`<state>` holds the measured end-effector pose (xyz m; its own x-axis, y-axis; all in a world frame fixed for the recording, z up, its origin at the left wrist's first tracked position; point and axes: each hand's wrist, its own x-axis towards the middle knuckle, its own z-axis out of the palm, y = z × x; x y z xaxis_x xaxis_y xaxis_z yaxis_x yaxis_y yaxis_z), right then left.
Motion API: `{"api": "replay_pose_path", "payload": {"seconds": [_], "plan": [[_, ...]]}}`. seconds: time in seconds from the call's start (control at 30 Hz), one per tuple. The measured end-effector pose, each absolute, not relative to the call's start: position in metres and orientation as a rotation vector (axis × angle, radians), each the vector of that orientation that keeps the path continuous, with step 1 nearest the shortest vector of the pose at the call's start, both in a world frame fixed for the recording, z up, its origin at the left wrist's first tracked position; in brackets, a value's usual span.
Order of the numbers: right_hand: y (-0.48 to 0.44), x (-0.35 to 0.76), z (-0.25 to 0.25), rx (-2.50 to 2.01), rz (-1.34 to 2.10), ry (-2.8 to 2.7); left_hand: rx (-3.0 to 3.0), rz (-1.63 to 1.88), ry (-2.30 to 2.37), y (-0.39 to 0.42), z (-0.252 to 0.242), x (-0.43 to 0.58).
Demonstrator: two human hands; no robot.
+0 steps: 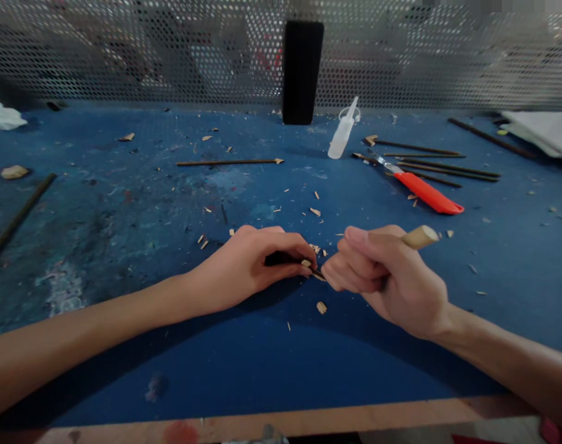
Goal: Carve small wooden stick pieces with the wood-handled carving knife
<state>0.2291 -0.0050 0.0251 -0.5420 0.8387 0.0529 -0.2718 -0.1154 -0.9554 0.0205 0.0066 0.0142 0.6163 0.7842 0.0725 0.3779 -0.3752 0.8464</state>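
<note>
- The left hand (244, 268) curls its fingers tightly around a thin dark wooden stick (316, 271), in front of the orange plastic craft knife (429, 192).
- The right hand (387, 277), nearer that knife, closes around a pale round wooden handle (418, 237) (its far end is hidden by the fingers).

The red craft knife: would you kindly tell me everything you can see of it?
This craft knife has a bright orange-red plastic handle, ridged along its length, and a slim silver metal front end. It lies flat on the blue work surface, front end pointing up and left, resting among thin dark sticks.
</note>
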Motion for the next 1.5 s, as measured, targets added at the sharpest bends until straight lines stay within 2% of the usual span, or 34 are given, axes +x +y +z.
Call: {"api": "replay_pose_path", "payload": {"seconds": [0.53,0.9,1.27,1.5], "plan": [[0.002,0.225,0.029,-0.737,1.750,-1.231,2.211,0.720,0.912,0.001,0.004,0.017],[-0.005,0.228,0.025,-0.726,1.744,-1.286,2.712,0.867,0.579,-0.009,0.001,0.011],[-0.007,0.223,0.015,-0.700,1.714,-1.296,3.008,0.925,0.533,-0.022,0.002,0.015],[-0.009,0.224,0.015,-0.777,1.650,-1.406,2.875,0.735,0.639,-0.022,0.004,0.013]]}}
